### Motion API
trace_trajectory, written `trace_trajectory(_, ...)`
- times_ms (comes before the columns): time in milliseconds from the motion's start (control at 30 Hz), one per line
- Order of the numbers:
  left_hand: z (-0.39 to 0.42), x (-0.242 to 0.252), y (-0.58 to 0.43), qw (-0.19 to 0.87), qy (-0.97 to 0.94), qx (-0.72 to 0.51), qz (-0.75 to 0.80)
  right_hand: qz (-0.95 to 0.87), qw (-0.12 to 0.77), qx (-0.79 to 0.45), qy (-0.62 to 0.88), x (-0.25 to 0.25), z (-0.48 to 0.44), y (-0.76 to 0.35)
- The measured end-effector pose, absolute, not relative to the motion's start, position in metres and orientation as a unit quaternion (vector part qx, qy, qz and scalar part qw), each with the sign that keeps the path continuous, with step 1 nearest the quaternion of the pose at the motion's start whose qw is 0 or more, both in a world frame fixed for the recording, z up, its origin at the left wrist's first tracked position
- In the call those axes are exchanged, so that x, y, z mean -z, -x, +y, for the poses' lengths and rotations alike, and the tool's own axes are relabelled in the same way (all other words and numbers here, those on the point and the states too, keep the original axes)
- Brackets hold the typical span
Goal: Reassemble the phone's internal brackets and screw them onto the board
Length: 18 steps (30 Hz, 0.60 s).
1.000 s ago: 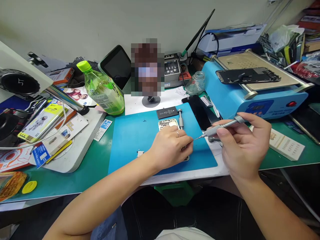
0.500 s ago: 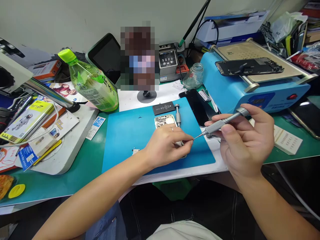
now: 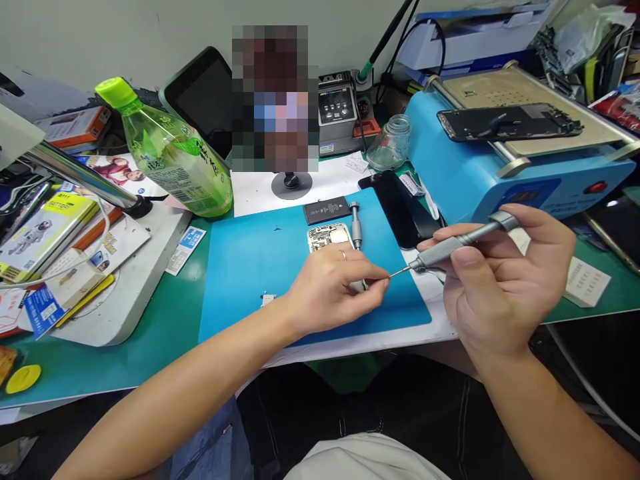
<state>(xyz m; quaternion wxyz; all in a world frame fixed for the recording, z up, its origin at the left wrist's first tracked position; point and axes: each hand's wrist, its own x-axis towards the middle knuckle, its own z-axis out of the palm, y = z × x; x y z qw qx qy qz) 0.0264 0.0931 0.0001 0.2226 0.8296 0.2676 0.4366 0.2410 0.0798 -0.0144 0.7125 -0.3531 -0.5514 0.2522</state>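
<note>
In my right hand [image 3: 505, 280] is a grey metal precision screwdriver [image 3: 440, 253], its thin bit pointing left and slightly down. My left hand [image 3: 345, 283] wears a ring, and its thumb and forefinger are pinched together at the bit's tip; whatever is between them is too small to see. Beneath the left hand lies an opened phone body [image 3: 325, 238], mostly covered. A black phone battery [image 3: 326, 210] and a second grey screwdriver [image 3: 355, 225] rest beyond it on the blue mat [image 3: 245, 260]. A small metal part [image 3: 269, 299] sits beside my left wrist.
A blue heating machine [image 3: 450, 160] with a phone screen assembly [image 3: 510, 123] on top stands right. Behind the mat are a glass jar [image 3: 390, 143], a soldering station [image 3: 337, 113] and a dark phone [image 3: 395, 207]. A green tea bottle [image 3: 175, 160] leans at left, near stacked boxes [image 3: 50, 233].
My right hand and the screwdriver have shifted slightly right, with the bit's tip still at my left fingertips. The camera view has moved a little. Objects on the mat keep their places.
</note>
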Motion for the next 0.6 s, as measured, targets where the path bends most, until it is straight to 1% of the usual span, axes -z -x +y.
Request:
trace_trajectory(300,0.0933,-0.0002,-0.0265,0.218,-0.832,-0.435,0.269,-0.544,0.717,-0.238,0.365,0.0143,0.0795,-0.2398)
trace_trajectory(600,0.0927,-0.0003,-0.0265,0.204,-0.833,-0.438,0.269,-0.545,0.707,-0.252,0.374,0.0146,0.0779,-0.2405)
